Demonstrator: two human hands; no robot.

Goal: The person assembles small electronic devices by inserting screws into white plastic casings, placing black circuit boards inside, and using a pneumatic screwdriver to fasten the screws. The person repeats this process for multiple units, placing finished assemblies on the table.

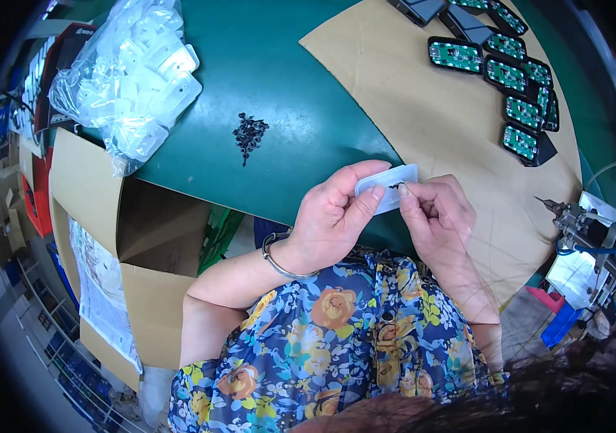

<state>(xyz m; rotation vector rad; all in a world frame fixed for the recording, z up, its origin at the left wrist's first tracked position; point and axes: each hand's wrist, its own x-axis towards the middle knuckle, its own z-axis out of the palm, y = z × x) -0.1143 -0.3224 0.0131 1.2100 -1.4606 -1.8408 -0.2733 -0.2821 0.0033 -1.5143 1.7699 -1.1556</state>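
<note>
At the left end of the table [301, 94] lies a bag of white covers [131, 86], then a heap of black parts [249, 134]; room for moving runs onward to the cardboard sheet [423, 119]. Over the near edge, the left hand [331, 211] pinches a white cover [406, 174]. The right hand's [439, 211] thumb and forefinger nearly meet at a small black piece [396, 185] on it; whether they grip it, I cannot tell. Seemingly a fitting step, calling for light pressing. Circuit boards [454, 55] line the sheet's right edge.

From the heap [250, 135], I see: right, open table [308, 86], then bare cardboard [387, 79] | far right, boards [454, 55] obstruct | left, bag [138, 79] blocks | near-side right, left hand [331, 213] stands in the way
</note>
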